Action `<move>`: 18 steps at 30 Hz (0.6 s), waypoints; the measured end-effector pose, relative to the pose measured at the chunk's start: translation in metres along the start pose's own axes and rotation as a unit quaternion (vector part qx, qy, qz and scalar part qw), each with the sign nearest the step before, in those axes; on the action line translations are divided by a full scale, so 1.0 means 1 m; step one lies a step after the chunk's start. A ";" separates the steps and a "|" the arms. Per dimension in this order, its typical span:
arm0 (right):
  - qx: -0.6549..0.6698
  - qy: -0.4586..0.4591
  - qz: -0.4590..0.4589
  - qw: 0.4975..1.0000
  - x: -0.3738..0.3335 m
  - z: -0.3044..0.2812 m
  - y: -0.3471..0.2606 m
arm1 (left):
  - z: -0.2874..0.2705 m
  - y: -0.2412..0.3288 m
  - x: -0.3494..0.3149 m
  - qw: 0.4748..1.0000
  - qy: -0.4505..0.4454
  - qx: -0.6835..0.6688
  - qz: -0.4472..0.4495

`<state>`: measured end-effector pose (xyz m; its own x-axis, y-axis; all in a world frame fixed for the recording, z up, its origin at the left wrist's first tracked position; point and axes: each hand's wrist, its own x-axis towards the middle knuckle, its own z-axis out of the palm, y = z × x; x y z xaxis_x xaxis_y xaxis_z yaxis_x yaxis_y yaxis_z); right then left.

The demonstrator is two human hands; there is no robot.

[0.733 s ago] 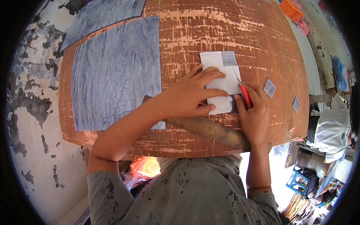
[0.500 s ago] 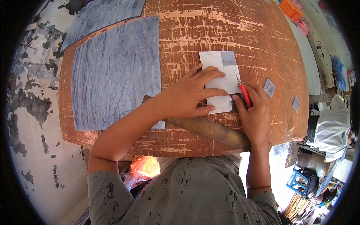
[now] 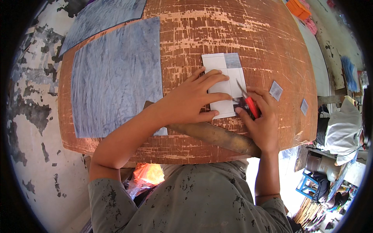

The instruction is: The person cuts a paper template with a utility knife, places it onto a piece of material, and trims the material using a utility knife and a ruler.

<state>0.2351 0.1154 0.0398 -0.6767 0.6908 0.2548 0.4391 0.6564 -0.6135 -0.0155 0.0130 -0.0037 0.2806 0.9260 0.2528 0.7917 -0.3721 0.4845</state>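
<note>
Here the left hand presses spread fingers on the white sheet; right hand grips a red cutter.

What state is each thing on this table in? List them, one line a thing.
White sheet: flat on the table, marked into rectangles, one corner rectangle grey.
Left hand: fingers spread, pressing the white sheet down.
Right hand: closed around the red-handled knife.
Red-handled knife: blade tip at the sheet's right edge.
Wooden strip: lying under both hands.
Large grey sheet: flat, untouched.
Two small grey squares: loose, apart from the sheet.
</note>
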 end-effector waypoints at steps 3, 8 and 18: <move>0.062 -0.078 -0.030 0.995 -0.009 -0.004 0.004 | -0.002 0.001 0.000 1.000 0.000 -0.009 0.001; 0.021 -0.090 -0.062 0.994 -0.012 0.001 0.007 | -0.002 -0.002 0.001 1.000 0.001 -0.016 0.005; 0.018 -0.088 -0.057 0.994 -0.010 0.002 0.003 | -0.001 -0.002 0.001 1.000 0.003 -0.012 0.004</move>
<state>0.2420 0.1098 0.0341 -0.8153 0.5468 0.1904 0.3349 0.7136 -0.6153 -0.0176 0.0143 -0.0039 0.2833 0.9226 0.2618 0.7764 -0.3809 0.5022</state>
